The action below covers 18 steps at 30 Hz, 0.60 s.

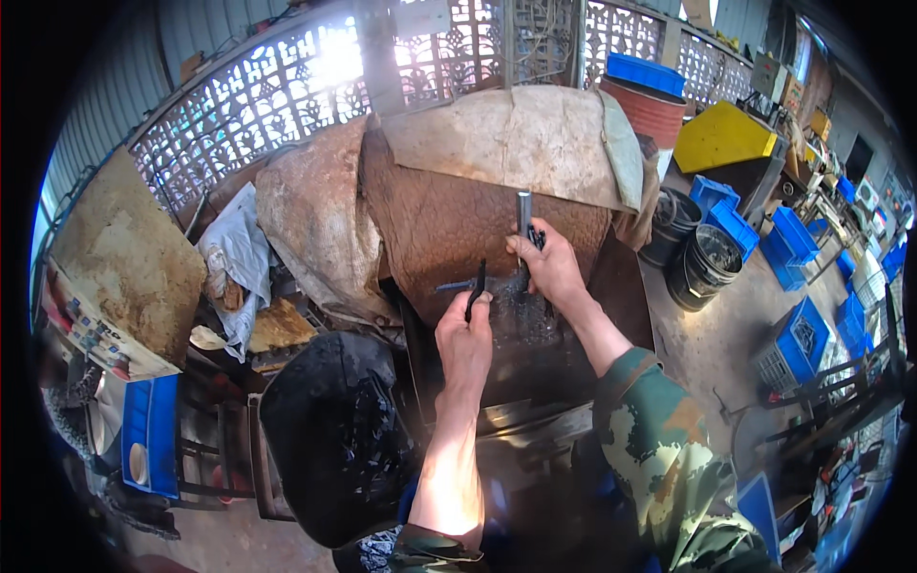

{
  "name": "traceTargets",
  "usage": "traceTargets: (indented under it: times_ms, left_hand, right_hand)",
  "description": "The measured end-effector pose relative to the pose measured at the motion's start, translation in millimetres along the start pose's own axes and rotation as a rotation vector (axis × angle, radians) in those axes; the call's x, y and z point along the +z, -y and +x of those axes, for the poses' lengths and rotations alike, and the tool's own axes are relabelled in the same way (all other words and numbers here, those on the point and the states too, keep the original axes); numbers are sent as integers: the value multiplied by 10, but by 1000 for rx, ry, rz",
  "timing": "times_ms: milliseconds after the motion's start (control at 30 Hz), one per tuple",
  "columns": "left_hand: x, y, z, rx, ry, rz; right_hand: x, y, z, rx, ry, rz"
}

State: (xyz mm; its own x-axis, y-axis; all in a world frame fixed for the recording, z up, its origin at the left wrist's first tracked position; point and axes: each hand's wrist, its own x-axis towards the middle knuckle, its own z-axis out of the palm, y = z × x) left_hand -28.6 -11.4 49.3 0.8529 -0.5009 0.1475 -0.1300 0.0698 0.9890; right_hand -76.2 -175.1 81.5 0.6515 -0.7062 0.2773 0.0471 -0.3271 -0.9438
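My left hand is closed around a slim black piece that sticks up past the thumb; its exact kind does not show. Slightly higher and to the right, my right hand grips an upright silver metal rod. Dark parts beside that rod are partly covered by my fingers. Both hands are apart, above a dark metal trough with small bits in it. Behind them hangs a brown, wrinkled sheet. A thin bluish strip shows left of the black piece.
A pale cloth drapes over the sheet. Left stand a black padded seat, a stained board and a blue bin. Black buckets, blue crates and a red drum are on the right.
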Motion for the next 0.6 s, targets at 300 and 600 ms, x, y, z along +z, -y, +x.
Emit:
traceTargets:
  times_ms: [300, 600]
  left_hand:
    - [-164, -131, 10, 52, -20, 27]
    - [-365, -107, 52, 120, -41, 118]
  right_hand:
    - [12, 43, -2, 116, 15, 75]
    - [-380, 452, -753, 310, 188, 177]
